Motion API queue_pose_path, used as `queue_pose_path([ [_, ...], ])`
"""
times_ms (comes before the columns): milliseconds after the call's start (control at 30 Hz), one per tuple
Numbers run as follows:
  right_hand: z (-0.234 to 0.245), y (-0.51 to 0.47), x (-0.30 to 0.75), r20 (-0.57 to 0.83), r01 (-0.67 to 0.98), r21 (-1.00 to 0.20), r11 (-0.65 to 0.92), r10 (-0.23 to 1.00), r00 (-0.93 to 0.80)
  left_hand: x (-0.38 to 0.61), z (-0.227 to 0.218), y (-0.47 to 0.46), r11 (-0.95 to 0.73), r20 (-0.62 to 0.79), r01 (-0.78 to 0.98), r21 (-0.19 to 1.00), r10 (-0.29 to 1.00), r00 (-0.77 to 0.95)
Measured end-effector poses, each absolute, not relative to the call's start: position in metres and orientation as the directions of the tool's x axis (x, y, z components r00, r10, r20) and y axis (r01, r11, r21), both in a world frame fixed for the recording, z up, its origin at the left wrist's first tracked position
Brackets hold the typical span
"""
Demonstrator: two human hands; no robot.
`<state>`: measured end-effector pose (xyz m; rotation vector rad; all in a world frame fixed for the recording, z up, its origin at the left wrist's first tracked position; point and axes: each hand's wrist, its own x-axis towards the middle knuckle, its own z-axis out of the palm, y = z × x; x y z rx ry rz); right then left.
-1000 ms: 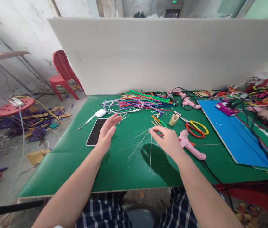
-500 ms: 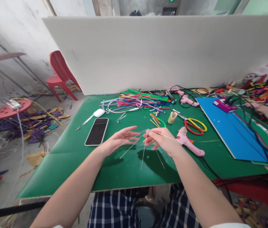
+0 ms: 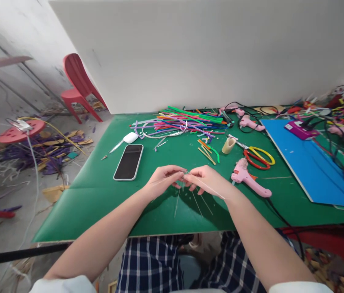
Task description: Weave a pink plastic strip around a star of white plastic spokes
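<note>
At the centre of the frame both hands meet, left hand (image 3: 164, 180) and right hand (image 3: 206, 181) each with thumb and fingers pinched on the joined ends of thin clear strands (image 3: 177, 202), which splay out above the green worktop (image 3: 95, 203); left of centre lies a phone (image 3: 128, 162); right of centre, a pink glue gun (image 3: 249, 180); upper centre, coloured stems (image 3: 187, 121)

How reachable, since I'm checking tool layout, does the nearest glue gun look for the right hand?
Likely yes: the glue gun lies beside the right hand, with nothing seen between them. That hand pinches thin strands, though, which it may need to release first.
</note>
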<state>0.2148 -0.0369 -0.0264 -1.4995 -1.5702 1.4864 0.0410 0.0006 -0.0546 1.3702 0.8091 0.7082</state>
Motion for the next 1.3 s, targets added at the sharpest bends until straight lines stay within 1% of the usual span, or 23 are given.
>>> queue_pose_path([
  [67,-0.023,-0.038,0.22,-0.232,0.42,-0.901,-0.109,0.939,-0.253,0.042,-0.054,0.001,0.106,-0.096,0.009,0.994,0.868,0.488],
  [167,-0.019,-0.038,0.222,-0.032,0.509,-0.859,0.058,0.986,-0.166,0.043,-0.054,0.0,0.114,-0.105,0.005,0.993,0.901,0.421],
  [233,-0.019,-0.038,0.219,0.082,0.533,-0.835,0.135,0.989,-0.122,0.044,-0.054,-0.001,0.11,-0.102,0.003,0.994,0.905,0.413],
  [300,-0.021,-0.037,0.216,0.132,0.539,-0.825,0.17,0.985,-0.108,0.044,-0.055,-0.003,0.114,-0.105,0.005,0.994,0.897,0.429],
  [433,-0.027,-0.035,0.212,0.164,0.549,-0.81,0.208,0.978,-0.127,0.045,-0.057,-0.006,0.118,-0.113,0.014,0.993,0.899,0.423],
  [533,-0.029,-0.035,0.212,0.159,0.556,-0.804,0.211,0.977,-0.14,0.044,-0.058,-0.006,0.094,-0.092,0.014,0.995,0.91,0.405],
  [633,-0.03,-0.034,0.21,0.167,0.564,-0.8,0.204,0.979,-0.118,0.044,-0.058,-0.005,0.081,-0.076,0.004,0.997,0.917,0.392],
  [767,-0.032,-0.034,0.209,0.213,0.558,-0.8,0.222,0.974,-0.083,0.044,-0.058,-0.005,0.094,-0.087,0.001,0.996,0.914,0.396],
  [1033,-0.032,-0.034,0.209,0.267,0.596,-0.748,0.291,0.955,-0.13,0.044,-0.058,-0.006,0.095,-0.091,0.01,0.995,0.902,0.422],
  [1167,-0.032,-0.034,0.211,0.261,0.603,-0.737,0.304,0.952,-0.16,0.044,-0.058,-0.006,0.111,-0.107,0.014,0.994,0.898,0.428],
  [1300,-0.03,-0.034,0.213,0.233,0.58,-0.755,0.304,0.952,-0.196,0.044,-0.057,-0.007,0.121,-0.112,0.007,0.993,0.895,0.432],
])
